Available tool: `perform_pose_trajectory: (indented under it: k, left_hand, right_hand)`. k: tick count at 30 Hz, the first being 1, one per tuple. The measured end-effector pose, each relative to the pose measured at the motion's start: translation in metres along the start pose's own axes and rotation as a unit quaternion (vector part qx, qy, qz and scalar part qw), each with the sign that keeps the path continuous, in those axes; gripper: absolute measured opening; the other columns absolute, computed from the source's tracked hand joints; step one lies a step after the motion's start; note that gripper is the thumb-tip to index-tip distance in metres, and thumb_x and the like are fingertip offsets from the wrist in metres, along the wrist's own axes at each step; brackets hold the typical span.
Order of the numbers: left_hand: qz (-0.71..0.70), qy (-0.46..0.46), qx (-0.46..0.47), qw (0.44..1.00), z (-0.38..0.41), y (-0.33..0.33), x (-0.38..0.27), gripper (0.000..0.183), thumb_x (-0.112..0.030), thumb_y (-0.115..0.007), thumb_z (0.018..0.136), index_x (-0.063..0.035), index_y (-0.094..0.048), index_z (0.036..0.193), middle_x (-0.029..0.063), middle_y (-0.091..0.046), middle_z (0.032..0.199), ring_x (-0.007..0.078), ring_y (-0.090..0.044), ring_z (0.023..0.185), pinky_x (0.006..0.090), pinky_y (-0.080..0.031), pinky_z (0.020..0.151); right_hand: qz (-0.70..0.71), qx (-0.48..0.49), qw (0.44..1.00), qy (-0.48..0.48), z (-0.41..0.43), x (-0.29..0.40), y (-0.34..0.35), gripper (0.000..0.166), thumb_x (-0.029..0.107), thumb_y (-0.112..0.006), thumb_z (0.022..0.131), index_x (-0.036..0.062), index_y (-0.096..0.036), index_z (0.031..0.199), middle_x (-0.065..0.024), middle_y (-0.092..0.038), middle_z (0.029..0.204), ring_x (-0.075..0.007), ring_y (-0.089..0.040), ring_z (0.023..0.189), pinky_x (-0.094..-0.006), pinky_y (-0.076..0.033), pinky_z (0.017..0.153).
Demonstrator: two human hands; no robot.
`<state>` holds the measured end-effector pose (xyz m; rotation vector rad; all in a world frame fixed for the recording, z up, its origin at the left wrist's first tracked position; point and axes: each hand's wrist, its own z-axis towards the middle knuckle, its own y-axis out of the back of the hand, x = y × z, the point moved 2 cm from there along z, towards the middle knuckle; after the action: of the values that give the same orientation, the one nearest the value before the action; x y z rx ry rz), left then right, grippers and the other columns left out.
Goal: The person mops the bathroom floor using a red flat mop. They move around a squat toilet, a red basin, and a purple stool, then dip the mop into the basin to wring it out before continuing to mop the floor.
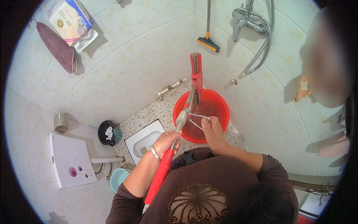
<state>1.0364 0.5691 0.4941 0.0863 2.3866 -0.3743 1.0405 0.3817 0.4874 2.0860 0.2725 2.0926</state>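
Note:
My left hand (167,142) is closed around the metal pole of a sponge mop (181,119), just above its red grip. My right hand (214,134) grips the mop's metal wringing lever (199,115), its thumb on the bent wire end. At the far end, the red mop head (197,75) is raised over the far rim of a red basin (176,127), and its sponge looks folded lengthwise. Murky reddish-looking water (215,112) lies in the basin, with what seem to be drips under the head.
A squat toilet (145,138) is set in the pebble-patterned floor left of the basin. Beside it stand a black-lined bin (104,131) and a light-blue basin (119,179). A floor brush (208,44) and a shower mixer (243,23) are at the walls; a white pipe (171,88) runs low.

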Motion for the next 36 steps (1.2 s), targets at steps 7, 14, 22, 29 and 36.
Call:
perform_pose_trajectory:
  k: [7, 14, 22, 29, 36]
  left_hand:
    - [0.0, -0.003, 0.007, 1.0, 0.001, 0.004, 0.002, 0.023, -0.026, -0.051, 0.085, -0.0032, -0.051, 0.078, 0.0051, -0.047, 0.051, 0.0145, -0.042, 0.037, 0.0256, -0.037, 0.035]
    - [-0.001, 0.013, -0.009, 1.0, 0.003, 0.004, 0.0, 0.02, -0.023, -0.052, 0.083, -0.004, -0.05, 0.076, 0.0054, -0.047, 0.052, 0.0146, -0.042, 0.037, 0.0256, -0.036, 0.035]
    - [-0.024, 0.016, 0.006, 1.0, 0.005, 0.008, 0.0, 0.021, -0.023, -0.052, 0.083, -0.0041, -0.05, 0.075, 0.0047, -0.046, 0.052, 0.0148, -0.041, 0.037, 0.0256, -0.036, 0.035]
    - [-0.029, 0.014, 0.013, 0.999, 0.009, 0.012, 0.0, 0.021, -0.024, -0.053, 0.083, -0.0045, -0.051, 0.076, 0.0047, -0.046, 0.052, 0.0144, -0.042, 0.037, 0.0251, -0.035, 0.034]
    - [0.005, 0.017, -0.038, 0.999, 0.003, 0.009, -0.004, 0.024, -0.029, -0.053, 0.083, -0.005, -0.051, 0.079, 0.004, -0.046, 0.052, 0.0137, -0.042, 0.036, 0.0246, -0.035, 0.033]
  right_hand:
    - [0.029, -0.019, 0.999, -0.008, 0.002, -0.004, -0.006, 0.038, 0.036, -0.048, 0.087, -0.0019, -0.043, 0.086, -0.0121, -0.045, 0.08, -0.0177, -0.043, 0.073, -0.033, -0.037, 0.067]
    - [-0.008, -0.007, 1.0, 0.009, 0.003, -0.001, -0.005, 0.035, 0.034, -0.041, 0.091, -0.001, -0.042, 0.095, -0.0029, -0.041, 0.078, -0.0099, -0.038, 0.073, -0.0254, -0.036, 0.066]
    - [0.046, -0.022, 0.999, 0.01, 0.007, 0.002, -0.008, 0.034, 0.031, -0.048, 0.088, -0.0026, -0.043, 0.083, -0.0073, -0.045, 0.073, -0.0128, -0.043, 0.067, -0.0293, -0.038, 0.06]
    - [0.002, -0.004, 1.0, -0.003, 0.017, -0.014, -0.007, 0.034, 0.035, -0.038, 0.092, 0.0016, -0.045, 0.09, -0.002, -0.042, 0.077, -0.0101, -0.039, 0.072, -0.0266, -0.037, 0.065]
    - [-0.047, -0.056, 0.997, -0.032, 0.074, -0.043, 0.021, 0.049, 0.041, -0.034, 0.091, 0.0014, -0.051, 0.068, -0.0082, -0.046, 0.059, -0.0193, -0.046, 0.057, -0.0345, -0.037, 0.055]
